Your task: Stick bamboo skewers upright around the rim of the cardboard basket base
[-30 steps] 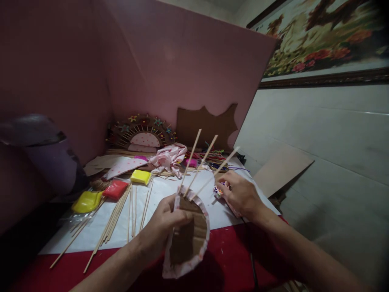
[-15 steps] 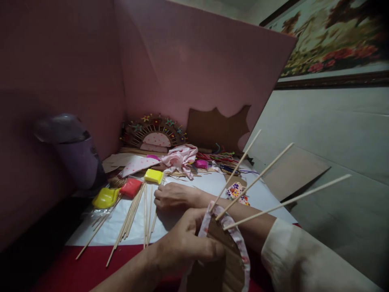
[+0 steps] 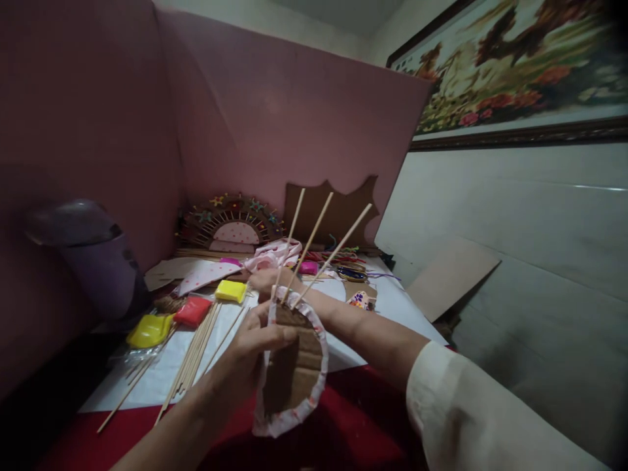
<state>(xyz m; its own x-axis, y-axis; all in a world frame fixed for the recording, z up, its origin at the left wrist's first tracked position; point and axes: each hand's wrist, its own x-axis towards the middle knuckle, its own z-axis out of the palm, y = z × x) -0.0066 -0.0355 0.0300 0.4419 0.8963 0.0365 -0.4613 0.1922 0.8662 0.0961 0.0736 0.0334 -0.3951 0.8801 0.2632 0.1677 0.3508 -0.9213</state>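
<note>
Cardboard half-disc [image 3: 294,366] edged in pink fabric is pinched upright above the worktop [image 3: 373,425] in the left hand [image 3: 250,353], fingers closed on its near edge, with three wooden skewers [image 3: 314,245] fanning up from its top. Behind it the right hand [image 3: 265,280] reaches across to the loose sticks [image 3: 196,347] on the white sheet [image 3: 343,353]; its grip cannot be made out.

cardboard piece [image 3: 294,366] brown, pink-white trim | sticks [image 3: 314,243] pale tan | clay blocks: yellow [image 3: 230,291], red [image 3: 192,312], magenta [image 3: 309,267] | cloth [image 3: 275,254] pink, white dots | backboard [image 3: 275,118] dusty pink | tabletop [image 3: 363,432] red | paper [image 3: 161,376] white | sleeve [image 3: 471,418] cream
</note>
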